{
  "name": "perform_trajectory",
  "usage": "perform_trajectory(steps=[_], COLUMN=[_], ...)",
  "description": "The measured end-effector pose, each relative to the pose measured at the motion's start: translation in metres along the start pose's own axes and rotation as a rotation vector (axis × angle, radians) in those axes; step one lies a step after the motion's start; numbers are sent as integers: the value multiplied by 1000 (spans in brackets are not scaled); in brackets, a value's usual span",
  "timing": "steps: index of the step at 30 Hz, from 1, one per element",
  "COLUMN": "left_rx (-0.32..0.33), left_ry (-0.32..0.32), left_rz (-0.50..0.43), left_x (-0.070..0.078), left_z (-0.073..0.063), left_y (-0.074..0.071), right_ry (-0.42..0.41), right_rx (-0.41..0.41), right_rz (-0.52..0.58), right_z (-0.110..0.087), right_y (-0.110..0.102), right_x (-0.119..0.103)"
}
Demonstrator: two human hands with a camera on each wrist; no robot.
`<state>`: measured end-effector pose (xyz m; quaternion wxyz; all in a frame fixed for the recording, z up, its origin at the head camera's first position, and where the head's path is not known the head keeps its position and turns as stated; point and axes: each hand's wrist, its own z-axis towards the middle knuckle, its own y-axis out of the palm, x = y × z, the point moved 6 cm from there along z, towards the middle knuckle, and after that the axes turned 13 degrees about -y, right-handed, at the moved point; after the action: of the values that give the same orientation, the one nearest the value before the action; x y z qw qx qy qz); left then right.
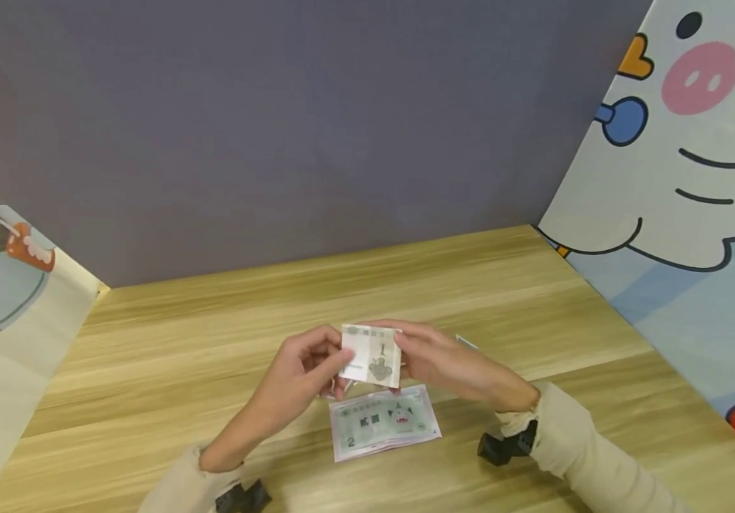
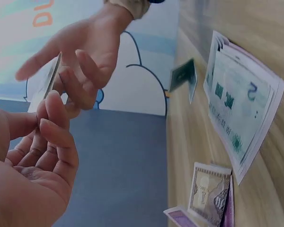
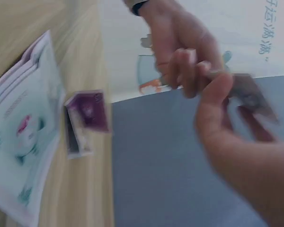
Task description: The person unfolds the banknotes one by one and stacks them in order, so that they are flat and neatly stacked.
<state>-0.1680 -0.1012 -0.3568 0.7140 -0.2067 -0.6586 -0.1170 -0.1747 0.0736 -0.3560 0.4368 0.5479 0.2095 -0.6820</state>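
Observation:
A folded paper note (image 1: 371, 355), pale with a grey figure 1 and a flower print, is up between both hands above the table. My left hand (image 1: 303, 374) pinches its left side, the thumb lying on the front. At the right edge, my right hand (image 1: 440, 360) holds the note with the thumb in front and other fingers behind it. Beneath the hands lies a small stack of green-and-white printed notes (image 1: 385, 425) with a figure 2. In the left wrist view, the note (image 2: 48, 82) appears nearly edge-on between the hands.
On the wooden table (image 1: 213, 342) stand a folded green note (image 2: 183, 75) and folded brown and purple notes (image 2: 209, 194), mostly hidden in the head view. A grey panel (image 1: 316, 142) rises at the back, with cartoon-printed panels (image 1: 681, 178) at the sides.

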Motion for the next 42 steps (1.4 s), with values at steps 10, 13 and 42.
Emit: perform_trajectory(steps=[10,13,42], left_rx=[-94,-79,134], left_ry=[32,24,100], left_rz=[-56,-45,81], left_x=[1,1,1], left_z=[-10,-13,-30], left_y=[4,3,-14], right_ry=[-37,-14,-38], right_rx=[-275,-272,-3], right_rz=[50,104,-471], right_z=[-5,-5,-12], right_y=[16,17,-8], right_x=[2,4,14])
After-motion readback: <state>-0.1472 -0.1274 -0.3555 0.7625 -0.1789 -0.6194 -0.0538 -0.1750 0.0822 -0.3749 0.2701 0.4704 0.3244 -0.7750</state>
